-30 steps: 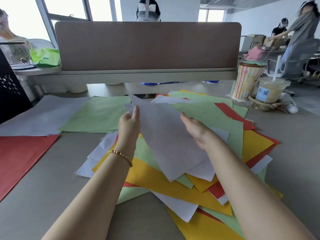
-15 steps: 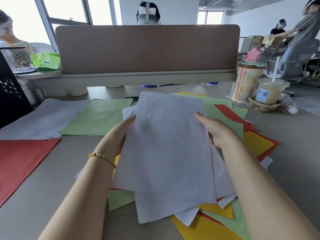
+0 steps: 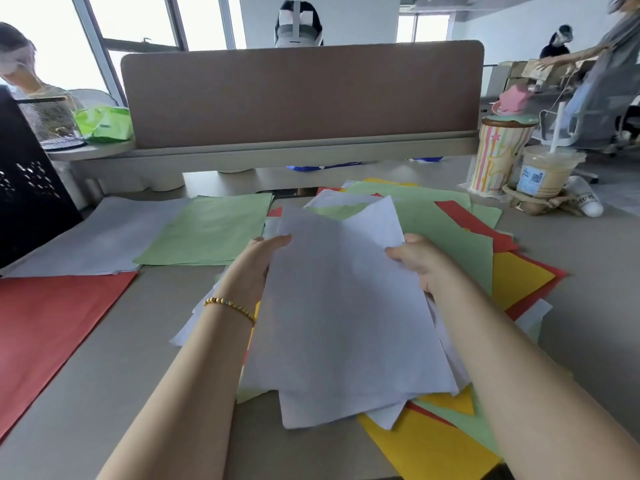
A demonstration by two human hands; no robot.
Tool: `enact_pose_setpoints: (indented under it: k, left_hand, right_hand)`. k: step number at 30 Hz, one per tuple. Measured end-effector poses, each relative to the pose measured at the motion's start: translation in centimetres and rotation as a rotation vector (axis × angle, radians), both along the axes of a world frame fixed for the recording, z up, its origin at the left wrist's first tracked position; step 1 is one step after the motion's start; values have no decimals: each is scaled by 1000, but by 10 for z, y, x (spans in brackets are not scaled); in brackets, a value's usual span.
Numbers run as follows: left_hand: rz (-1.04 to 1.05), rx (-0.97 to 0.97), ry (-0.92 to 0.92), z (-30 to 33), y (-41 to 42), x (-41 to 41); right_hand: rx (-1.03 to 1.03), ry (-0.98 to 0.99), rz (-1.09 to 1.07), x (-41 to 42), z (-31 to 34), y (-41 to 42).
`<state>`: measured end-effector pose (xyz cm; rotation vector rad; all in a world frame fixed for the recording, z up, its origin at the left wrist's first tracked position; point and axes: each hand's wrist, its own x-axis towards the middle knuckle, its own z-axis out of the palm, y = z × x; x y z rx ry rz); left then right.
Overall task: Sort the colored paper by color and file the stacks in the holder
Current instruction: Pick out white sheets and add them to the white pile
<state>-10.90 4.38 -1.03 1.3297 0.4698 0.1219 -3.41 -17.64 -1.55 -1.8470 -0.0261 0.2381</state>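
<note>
I hold a bundle of white sheets (image 3: 343, 306) above the mixed pile of green, yellow, red and white paper (image 3: 460, 258). My left hand (image 3: 258, 261) grips the bundle's left edge, thumb on top. At the right edge my right hand (image 3: 417, 259) grips it with curled fingers. Three sorted stacks lie on the desk to the left: white (image 3: 100, 237), green (image 3: 211, 230) and red (image 3: 52, 323). The black perforated holder (image 3: 24, 199) stands at the far left edge.
A brown desk divider (image 3: 301, 95) runs across the back. A striped cup (image 3: 498, 154) and an iced drink with a straw (image 3: 547, 171) stand at the back right. A mesh basket (image 3: 52, 123) and a green packet (image 3: 104, 123) sit back left. Other people are nearby.
The white sheets have been gathered from one tilted sheet into a squared bundle held by both hands. The hands now sit slightly closer together at its upper edges.
</note>
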Motion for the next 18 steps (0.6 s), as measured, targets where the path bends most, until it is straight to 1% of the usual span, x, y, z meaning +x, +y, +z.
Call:
enact_pose_setpoints:
  k: [2, 3, 6, 8, 11, 13, 15, 18]
  left_hand:
    - [-49, 64, 40, 2, -6, -9]
    - [-39, 95, 20, 4, -10, -13]
    - [-20, 118, -168, 23, -15, -21]
    - [14, 151, -304, 46, -14, -27]
    - [85, 195, -504, 84, -13, -36]
    - [93, 243, -601, 101, -12, -41]
    - [105, 293, -629, 110, -10, -44]
    - [125, 329, -637, 114, -7, -50]
  right_hand:
    - [127, -11, -59, -4, 7, 1]
    - [182, -29, -84, -6, 13, 3]
    - [293, -163, -118, -17, 43, 10]
    - [317, -330, -151, -29, 68, 16]
    - [303, -672, -215, -49, 104, 25]
    - [240, -875, -262, -62, 119, 32]
    - [170, -987, -320, -68, 121, 37]
    - [146, -1041, -350, -72, 115, 41]
